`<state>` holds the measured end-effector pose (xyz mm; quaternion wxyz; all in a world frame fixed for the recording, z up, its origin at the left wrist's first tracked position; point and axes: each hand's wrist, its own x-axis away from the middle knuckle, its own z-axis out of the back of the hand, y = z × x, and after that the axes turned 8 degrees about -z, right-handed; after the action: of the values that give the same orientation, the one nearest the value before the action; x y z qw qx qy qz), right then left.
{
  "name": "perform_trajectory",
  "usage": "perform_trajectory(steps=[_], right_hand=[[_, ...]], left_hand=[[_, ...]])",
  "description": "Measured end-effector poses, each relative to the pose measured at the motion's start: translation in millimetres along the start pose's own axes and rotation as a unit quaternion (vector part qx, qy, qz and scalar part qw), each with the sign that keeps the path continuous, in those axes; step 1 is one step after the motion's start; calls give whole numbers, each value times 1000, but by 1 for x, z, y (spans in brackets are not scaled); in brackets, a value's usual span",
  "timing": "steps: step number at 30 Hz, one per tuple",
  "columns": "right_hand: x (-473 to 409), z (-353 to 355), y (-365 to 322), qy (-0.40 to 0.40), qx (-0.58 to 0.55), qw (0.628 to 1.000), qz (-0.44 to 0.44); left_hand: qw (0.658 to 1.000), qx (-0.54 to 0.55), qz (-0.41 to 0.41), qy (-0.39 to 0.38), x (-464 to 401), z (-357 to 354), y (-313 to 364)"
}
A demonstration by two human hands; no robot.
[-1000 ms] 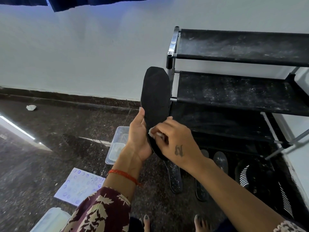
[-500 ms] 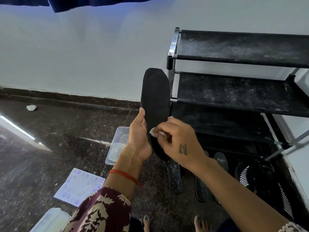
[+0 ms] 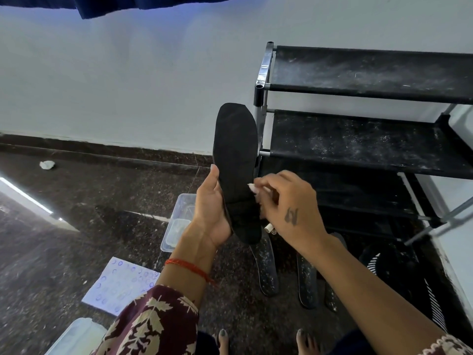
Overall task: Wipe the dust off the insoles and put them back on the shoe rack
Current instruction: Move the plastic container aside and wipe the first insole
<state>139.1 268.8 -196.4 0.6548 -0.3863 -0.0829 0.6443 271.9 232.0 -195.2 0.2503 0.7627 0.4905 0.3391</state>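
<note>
Your left hand holds the black insole upright beside the dusty shoe rack, grip curled round its heel end; your right hand pinches a white wipe against its edge. Light and probably bendy, it is best supported near the heel.

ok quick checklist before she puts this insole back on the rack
1. Left hand grips the black insole upright: ok.
2. Right hand pinches the white wipe against the insole: ok.
3. Insole's facing side free of dust: ok; hidden side: cannot tell.
4. Shoe rack shelves clean: not ok, white dust on them.
5. Other insoles on the floor wiped: not ok, speckled.
</note>
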Motion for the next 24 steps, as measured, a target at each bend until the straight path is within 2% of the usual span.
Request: perform_trajectory(steps=[5,8,12,15,19,24], right_hand=[[11,-12,-10,-96,3,993,70],[8,-14,-6,-78,50,993,72],[4,-6,3,-52,110,992,26],[3,0,1,-11,36,999,14],[9,-8,-12,-83,-44,994,48],[12,-15,-14,-97,-1,993,67]], left_hand=[[1000,-4,-8,10,0,1,-1],[1000,-11,-7,18,0,3,-1],[1000,-6,3,10,0,2,-1],[1000,-6,-6,3,0,0,0],[1000,-8,-15,14,-1,1,-1],[999,-31,-16,29,-5,7,-3]])
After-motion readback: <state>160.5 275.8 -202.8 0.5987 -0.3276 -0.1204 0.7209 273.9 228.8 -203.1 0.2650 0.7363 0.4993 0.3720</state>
